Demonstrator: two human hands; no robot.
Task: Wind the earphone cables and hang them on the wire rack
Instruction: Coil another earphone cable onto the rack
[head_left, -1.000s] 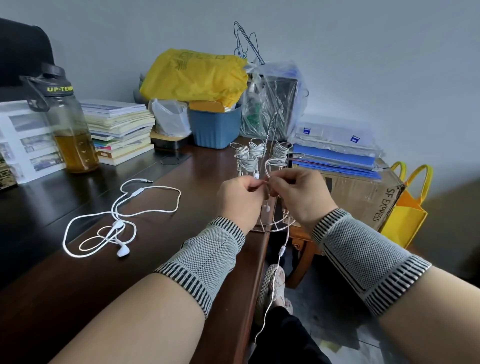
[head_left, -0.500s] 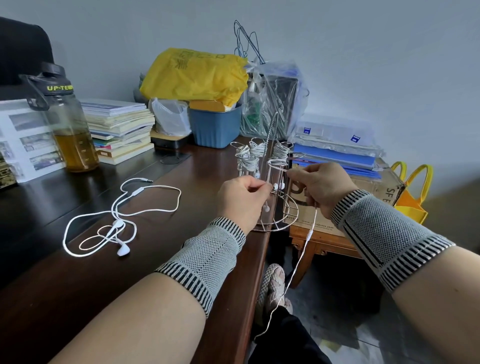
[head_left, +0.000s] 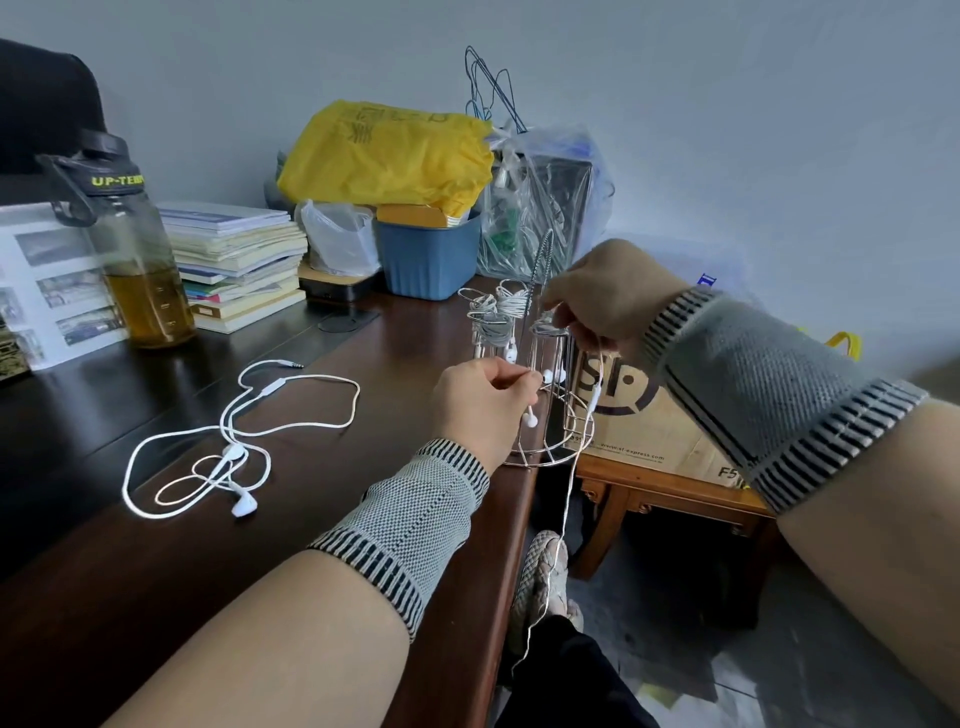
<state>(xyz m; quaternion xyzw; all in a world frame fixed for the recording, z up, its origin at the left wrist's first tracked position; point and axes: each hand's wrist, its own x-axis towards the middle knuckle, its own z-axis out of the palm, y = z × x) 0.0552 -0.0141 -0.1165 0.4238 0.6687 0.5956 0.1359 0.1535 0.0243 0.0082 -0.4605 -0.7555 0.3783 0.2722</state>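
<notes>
I have the earphone cable (head_left: 582, 447) at the wire rack (head_left: 545, 395): my left hand (head_left: 483, 405) pinches its earbud end, my right hand (head_left: 608, 296) pinches the cord at a hook. Three wound bundles (head_left: 493, 317) already hang; another earphone (head_left: 234, 441) lies loose on the desk (head_left: 311, 519).

At frame centre, the left hand (head_left: 485, 402) pinches the earbud end of a white earphone cable (head_left: 570, 499) beside the wire rack (head_left: 545, 395) at the counter (head_left: 322, 519) edge. The right hand (head_left: 608, 296), higher, pinches the cable at a rack arm. Another earphone (head_left: 228, 441) lies loose at left.
</notes>
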